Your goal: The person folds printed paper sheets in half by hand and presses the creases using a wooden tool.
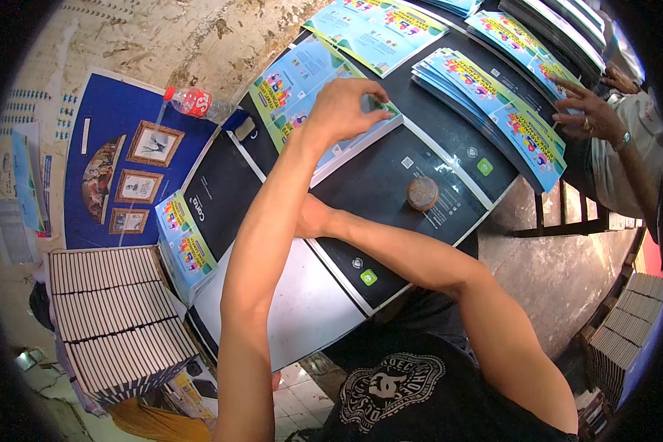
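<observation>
My left hand (344, 110) is over the right end of a stack of blue, green and yellow printed sheets (280, 85). Its thumb and fingers are curved, with a visible gap between the tips near the stack's corner. Lower down, my right hand (315, 217) passes behind my left forearm; its fingers are hidden. Close to it lies a white sheet or board (302, 295). On the black table covering (361, 191) stands a small round brownish weight-like object (422, 194).
More printed sheets (486, 96) lie in fanned stacks at the upper right, near another person's hand (593, 114). A plastic bottle (199, 103) lies by a blue panel (96, 96). Bundled stacks (110, 309) stand at left, others (630, 324) at right.
</observation>
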The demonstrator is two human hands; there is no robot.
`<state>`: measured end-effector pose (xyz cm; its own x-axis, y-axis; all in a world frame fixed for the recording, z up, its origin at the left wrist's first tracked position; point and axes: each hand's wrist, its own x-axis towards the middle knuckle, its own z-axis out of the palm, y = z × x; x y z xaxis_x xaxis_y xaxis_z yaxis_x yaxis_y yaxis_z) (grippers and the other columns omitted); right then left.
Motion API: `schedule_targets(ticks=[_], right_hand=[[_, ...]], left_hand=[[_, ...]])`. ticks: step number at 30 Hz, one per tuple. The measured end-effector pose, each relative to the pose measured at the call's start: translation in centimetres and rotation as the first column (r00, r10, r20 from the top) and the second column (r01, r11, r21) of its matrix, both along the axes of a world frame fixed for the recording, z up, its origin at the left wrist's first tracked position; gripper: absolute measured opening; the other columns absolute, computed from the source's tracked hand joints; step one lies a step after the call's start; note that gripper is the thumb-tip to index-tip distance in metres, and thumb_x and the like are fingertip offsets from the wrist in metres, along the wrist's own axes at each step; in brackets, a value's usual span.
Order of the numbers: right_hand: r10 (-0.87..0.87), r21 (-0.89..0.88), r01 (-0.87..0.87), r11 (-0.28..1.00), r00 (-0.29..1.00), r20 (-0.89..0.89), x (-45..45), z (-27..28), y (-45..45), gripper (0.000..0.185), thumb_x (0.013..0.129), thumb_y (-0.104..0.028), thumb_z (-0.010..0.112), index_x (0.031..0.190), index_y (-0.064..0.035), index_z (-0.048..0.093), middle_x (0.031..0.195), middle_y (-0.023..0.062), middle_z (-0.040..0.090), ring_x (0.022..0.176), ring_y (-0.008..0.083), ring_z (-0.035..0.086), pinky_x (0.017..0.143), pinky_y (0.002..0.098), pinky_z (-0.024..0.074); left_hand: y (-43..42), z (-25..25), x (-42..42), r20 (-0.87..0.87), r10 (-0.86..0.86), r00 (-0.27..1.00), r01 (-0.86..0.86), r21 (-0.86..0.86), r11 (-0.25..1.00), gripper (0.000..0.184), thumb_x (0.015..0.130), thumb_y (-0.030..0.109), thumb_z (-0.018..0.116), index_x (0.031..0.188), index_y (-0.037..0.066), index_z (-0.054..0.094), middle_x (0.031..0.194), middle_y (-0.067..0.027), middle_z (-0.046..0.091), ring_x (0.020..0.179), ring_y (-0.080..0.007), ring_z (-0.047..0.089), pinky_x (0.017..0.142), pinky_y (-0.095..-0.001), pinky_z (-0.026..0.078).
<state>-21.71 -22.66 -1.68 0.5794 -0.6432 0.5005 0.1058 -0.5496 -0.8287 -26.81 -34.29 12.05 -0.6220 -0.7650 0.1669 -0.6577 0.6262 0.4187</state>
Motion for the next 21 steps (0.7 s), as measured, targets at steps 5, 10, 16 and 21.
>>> schedule_targets(ticks=[5, 10, 16, 21], right_hand=[[-0.012, -0.017, 0.012, 1.000, 1.000, -0.004, 0.3, -0.4, 0.0, 0.033, 0.088, -0.025, 0.066, 0.113, -0.0032, 0.065, 0.119, 0.0236, 0.062, 0.115, 0.0413, 0.055, 0.102, 0.0487, 0.0411], [-0.017, -0.131, 0.016, 0.991, 1.000, -0.002, -0.9, 0.9, 0.2, 0.035, 0.087, -0.024, 0.067, 0.115, -0.0031, 0.064, 0.119, 0.0246, 0.063, 0.114, 0.0414, 0.057, 0.102, 0.0484, 0.0435], [0.051, -0.051, -0.050, 0.997, 0.998, 0.034, 0.3, -0.4, -0.2, 0.028, 0.088, -0.027, 0.067, 0.102, -0.0025, 0.068, 0.113, 0.0249, 0.064, 0.110, 0.0385, 0.058, 0.102, 0.0464, 0.0415], [-0.025, -0.134, 0.023, 0.991, 1.000, -0.016, -0.6, -0.2, 0.1, 0.025, 0.088, -0.027, 0.067, 0.093, -0.0031, 0.070, 0.083, 0.0216, 0.070, 0.079, 0.0419, 0.066, 0.074, 0.0481, 0.0531]], left_hand=[[0.1, -0.3, -0.1, -0.020, -0.038, 0.999, 0.037, -0.077, 0.996, 0.024, 0.075, 0.023, 0.078, 0.094, 0.009, 0.075, 0.099, -0.0115, 0.070, 0.097, -0.0311, 0.067, 0.086, -0.0384, 0.052], [1.3, -1.1, -0.2, 0.053, -0.031, 0.998, 0.048, -0.360, 0.932, 0.022, 0.073, 0.022, 0.077, 0.090, 0.009, 0.072, 0.108, -0.0145, 0.060, 0.104, -0.0342, 0.060, 0.086, -0.0427, 0.051], [4.2, -1.2, -0.8, 0.024, 0.423, 0.906, -0.380, -0.400, 0.834, 0.020, 0.083, 0.022, 0.070, 0.085, 0.002, 0.069, 0.101, -0.0188, 0.064, 0.093, -0.0379, 0.065, 0.079, -0.0479, 0.053], [4.7, 4.0, 2.8, -0.129, 0.585, 0.801, -0.572, -0.453, 0.684, 0.034, 0.097, 0.029, 0.057, 0.087, 0.001, 0.073, 0.081, -0.0255, 0.068, 0.076, -0.0448, 0.068, 0.072, -0.0527, 0.053]])
